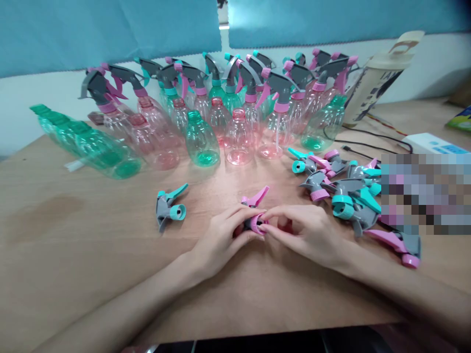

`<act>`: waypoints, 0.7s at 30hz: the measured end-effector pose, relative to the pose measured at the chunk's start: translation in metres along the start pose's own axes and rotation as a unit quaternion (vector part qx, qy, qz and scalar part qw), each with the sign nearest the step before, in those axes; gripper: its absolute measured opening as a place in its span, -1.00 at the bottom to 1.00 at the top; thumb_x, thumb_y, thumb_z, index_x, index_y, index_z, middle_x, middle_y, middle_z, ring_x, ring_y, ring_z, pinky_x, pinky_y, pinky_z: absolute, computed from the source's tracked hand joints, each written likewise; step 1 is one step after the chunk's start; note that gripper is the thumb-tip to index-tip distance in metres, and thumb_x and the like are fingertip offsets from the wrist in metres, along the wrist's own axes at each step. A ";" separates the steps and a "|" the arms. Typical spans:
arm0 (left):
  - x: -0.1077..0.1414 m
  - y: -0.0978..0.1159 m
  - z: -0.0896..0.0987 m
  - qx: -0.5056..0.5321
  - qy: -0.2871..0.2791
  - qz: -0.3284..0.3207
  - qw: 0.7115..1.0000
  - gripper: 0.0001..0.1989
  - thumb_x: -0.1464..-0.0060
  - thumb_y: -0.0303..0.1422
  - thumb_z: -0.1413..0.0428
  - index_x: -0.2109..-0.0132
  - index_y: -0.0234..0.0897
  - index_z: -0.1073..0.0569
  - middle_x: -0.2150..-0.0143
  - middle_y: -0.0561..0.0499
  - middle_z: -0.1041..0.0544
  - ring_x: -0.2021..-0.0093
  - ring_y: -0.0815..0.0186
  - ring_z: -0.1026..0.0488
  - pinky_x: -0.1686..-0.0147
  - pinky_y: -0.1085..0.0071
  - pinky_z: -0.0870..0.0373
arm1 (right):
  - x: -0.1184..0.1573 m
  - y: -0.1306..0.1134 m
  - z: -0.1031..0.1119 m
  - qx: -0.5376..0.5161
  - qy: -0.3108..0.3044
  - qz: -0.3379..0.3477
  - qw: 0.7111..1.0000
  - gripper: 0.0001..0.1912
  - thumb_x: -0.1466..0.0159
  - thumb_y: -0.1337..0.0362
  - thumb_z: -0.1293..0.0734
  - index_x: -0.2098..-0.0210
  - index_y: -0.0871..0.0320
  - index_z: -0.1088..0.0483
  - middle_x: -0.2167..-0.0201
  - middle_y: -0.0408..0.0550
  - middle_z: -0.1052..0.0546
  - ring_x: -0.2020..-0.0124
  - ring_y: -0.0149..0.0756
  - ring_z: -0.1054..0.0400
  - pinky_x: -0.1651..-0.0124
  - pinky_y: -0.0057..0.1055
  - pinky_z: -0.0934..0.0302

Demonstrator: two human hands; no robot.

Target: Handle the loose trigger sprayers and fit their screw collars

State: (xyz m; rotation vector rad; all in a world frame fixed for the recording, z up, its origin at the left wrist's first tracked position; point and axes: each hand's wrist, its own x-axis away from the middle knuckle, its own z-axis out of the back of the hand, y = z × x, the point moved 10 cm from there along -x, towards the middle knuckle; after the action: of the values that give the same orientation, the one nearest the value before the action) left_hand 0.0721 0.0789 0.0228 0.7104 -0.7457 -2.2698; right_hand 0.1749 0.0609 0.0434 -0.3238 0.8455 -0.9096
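Between my hands, just above the table, is a grey-and-pink spray trigger head [257,223], its pink collar opening turned towards my right hand. My left hand [225,234] is closed round its grey body, thumb and fingers on either side. With thumb and forefinger my right hand [307,233] pinches at the rim of the pink collar. Whether something small sits between those fingertips I cannot tell. A grey-and-turquoise trigger head [171,210] lies alone to the left. To the right is a pile of loose trigger heads [348,191], pink and turquoise.
Behind stand several clear pink bottles [239,139] and green bottles [201,142], many with trigger heads fitted. A row of green bottles [106,152] lies tilted at the left. A cream tumbler [379,78], black cables [371,143] and a white box [434,144] are at the right.
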 end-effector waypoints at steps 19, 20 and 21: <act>0.000 -0.002 -0.001 0.035 -0.033 0.013 0.999 -0.71 -0.13 -0.38 -0.13 -0.01 -0.21 -0.37 0.09 0.01 -0.47 0.28 0.37 -0.40 0.24 0.45 -0.33 | 0.001 -0.009 -0.003 0.018 0.023 0.032 0.999 -0.88 -0.25 0.35 -0.28 0.27 0.20 -0.47 0.46 -0.12 -0.59 0.55 -0.45 -0.42 0.43 -0.53 -0.29; 0.001 -0.002 -0.001 0.032 -0.032 0.015 0.999 -0.72 -0.13 -0.37 -0.12 -0.01 -0.21 -0.37 0.11 0.02 -0.47 0.33 0.40 -0.37 0.27 0.46 -0.33 | 0.002 -0.007 -0.004 0.017 0.019 0.018 1.000 -0.87 -0.25 0.33 -0.29 0.26 0.21 -0.47 0.50 -0.14 -0.58 0.60 -0.48 -0.38 0.48 -0.54 -0.26; 0.002 -0.002 -0.001 0.026 -0.031 0.017 0.999 -0.72 -0.13 -0.36 -0.12 0.00 -0.21 -0.37 0.14 0.03 -0.46 0.38 0.42 -0.34 0.29 0.47 -0.32 | 0.002 -0.005 -0.005 0.014 0.011 0.008 1.000 -0.86 -0.25 0.31 -0.29 0.26 0.22 -0.46 0.53 -0.15 -0.56 0.64 -0.49 -0.34 0.51 -0.55 -0.23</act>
State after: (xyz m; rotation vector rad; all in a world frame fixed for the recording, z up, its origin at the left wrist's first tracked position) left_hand 0.0708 0.0788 0.0204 0.6498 -0.8436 -2.2562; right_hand 0.1688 0.0568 0.0420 -0.2826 0.8535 -0.9114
